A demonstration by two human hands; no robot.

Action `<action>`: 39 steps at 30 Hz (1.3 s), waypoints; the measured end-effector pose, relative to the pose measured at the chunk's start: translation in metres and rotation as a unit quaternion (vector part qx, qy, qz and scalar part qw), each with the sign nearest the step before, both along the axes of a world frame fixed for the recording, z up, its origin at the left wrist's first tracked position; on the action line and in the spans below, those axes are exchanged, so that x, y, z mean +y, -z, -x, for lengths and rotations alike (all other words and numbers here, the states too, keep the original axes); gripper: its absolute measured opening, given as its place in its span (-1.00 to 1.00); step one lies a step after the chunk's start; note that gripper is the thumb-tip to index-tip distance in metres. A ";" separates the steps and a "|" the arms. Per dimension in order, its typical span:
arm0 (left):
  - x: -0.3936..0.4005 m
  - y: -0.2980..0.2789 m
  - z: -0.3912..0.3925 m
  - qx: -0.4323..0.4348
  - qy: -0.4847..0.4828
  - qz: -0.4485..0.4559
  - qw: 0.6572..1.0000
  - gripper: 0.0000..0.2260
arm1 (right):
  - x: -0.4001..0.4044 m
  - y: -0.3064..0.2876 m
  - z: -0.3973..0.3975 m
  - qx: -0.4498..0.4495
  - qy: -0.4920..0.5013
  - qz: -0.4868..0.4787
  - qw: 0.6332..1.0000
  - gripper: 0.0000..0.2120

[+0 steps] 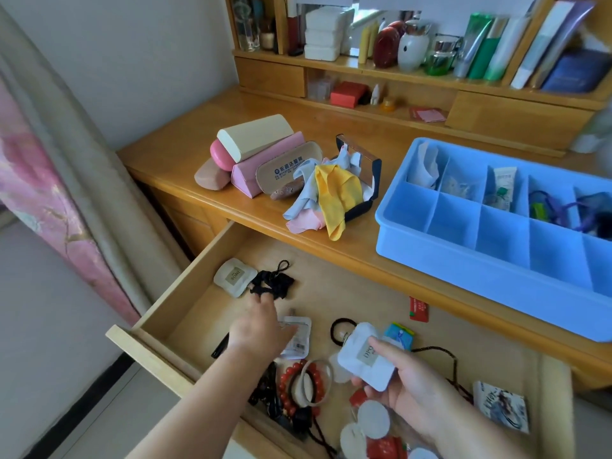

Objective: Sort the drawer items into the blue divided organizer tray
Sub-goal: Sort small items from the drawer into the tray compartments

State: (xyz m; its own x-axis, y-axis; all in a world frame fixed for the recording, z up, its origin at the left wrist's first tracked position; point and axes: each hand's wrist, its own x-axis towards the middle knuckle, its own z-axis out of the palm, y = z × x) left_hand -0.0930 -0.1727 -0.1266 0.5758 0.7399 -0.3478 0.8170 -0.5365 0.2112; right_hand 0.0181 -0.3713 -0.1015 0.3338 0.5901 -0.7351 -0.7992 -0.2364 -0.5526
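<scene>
Wooden tabletop (331, 256) has the blue organizer tray (496, 270) half-filled at 2 o'clock, drawer (185, 313) still cluttered; right hand (414, 389) pinches a white sachet (366, 357), left hand (256, 326) reaches fingers loose toward the black scrunchie (273, 283).

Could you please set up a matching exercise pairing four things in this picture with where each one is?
Things:
1. white square sachet with a beige label
2. black fabric scrunchie
3. yellow cleaning cloth
4. small white tube with green print

Places:
A. in a back compartment of the blue plastic divided tray
B. draped out of an open case on the desk
C. held in the right hand
D. in the drawer, at the left hand's fingertips

Pairs: 1-C, 2-D, 3-B, 4-A
</scene>
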 end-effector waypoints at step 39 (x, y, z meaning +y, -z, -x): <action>-0.215 -0.183 -0.236 -0.328 0.174 0.101 0.923 -0.84 | -0.130 -0.115 -0.191 -0.630 -0.043 0.408 0.660 -0.92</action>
